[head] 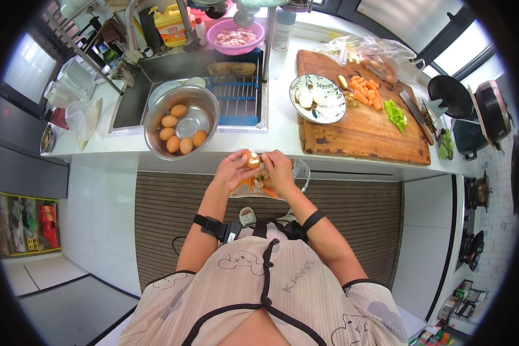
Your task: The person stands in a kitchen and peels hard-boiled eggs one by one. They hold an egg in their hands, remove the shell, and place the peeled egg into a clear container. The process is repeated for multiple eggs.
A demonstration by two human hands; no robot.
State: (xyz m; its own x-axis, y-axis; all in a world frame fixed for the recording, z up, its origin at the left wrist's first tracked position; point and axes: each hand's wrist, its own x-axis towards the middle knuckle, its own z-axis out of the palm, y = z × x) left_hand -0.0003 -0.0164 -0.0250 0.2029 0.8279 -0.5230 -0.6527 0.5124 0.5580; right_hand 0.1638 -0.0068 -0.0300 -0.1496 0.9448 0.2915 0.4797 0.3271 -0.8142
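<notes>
A brown egg (253, 160), part of its shell gone and white showing, is held in my left hand (232, 169). My right hand (278, 169) has its fingertips pinched together at the egg's right side; whether they hold a bit of shell cannot be told. Below both hands is a clear plastic bag (302, 173) with orange peelings and other scraps. Several brown eggs (178, 110) lie in a steel bowl (212, 113) at the sink's front left edge. Peeled eggs (305, 99) rest on a leaf-patterned plate (328, 111) on the cutting board's left side.
The wooden cutting board (346, 140) bears carrot chunks (365, 91), chopped green pepper (395, 116), a cleaver (411, 108) and a plastic bag of eggs (382, 65). A pink basket of raw meat (235, 38) stands behind the sink (123, 113). A striped mat (168, 203) covers the floor.
</notes>
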